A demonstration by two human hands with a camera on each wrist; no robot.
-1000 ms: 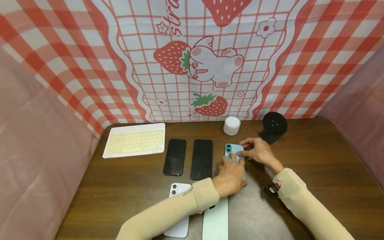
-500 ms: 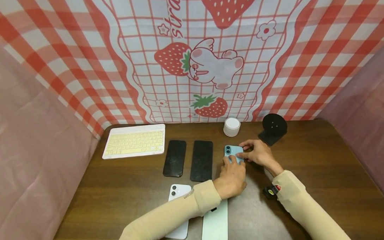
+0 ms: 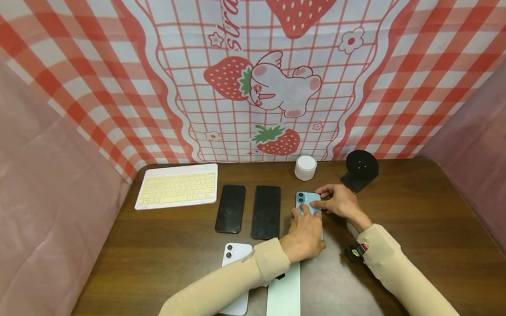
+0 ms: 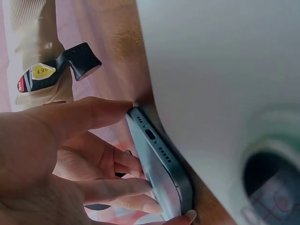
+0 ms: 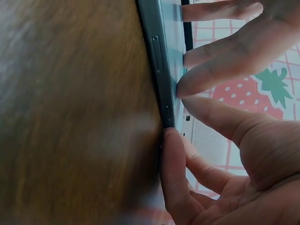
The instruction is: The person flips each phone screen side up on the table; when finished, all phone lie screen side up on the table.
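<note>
A blue phone (image 3: 311, 197) lies back up on the table, its two camera lenses at the far left corner. My left hand (image 3: 305, 235) spans its near part from above, thumb on one side and fingertips on the other edge and the back. The left wrist view shows the charging port end of the phone (image 4: 161, 147) between that thumb and fingers. At the far right corner my right hand (image 3: 341, 201) pinches the phone, thumb on its back. In the right wrist view a fingertip sits under the corner, by the side edge (image 5: 161, 70).
A pale green phone (image 3: 284, 296) and a white phone (image 3: 235, 307) lie nearer, partly under the left sleeve. Two black phones (image 3: 230, 208) (image 3: 266, 212) are left of the blue one. Behind stand a yellow-keyed keyboard (image 3: 176, 185), a white round device (image 3: 305, 167) and a black stand (image 3: 361, 166).
</note>
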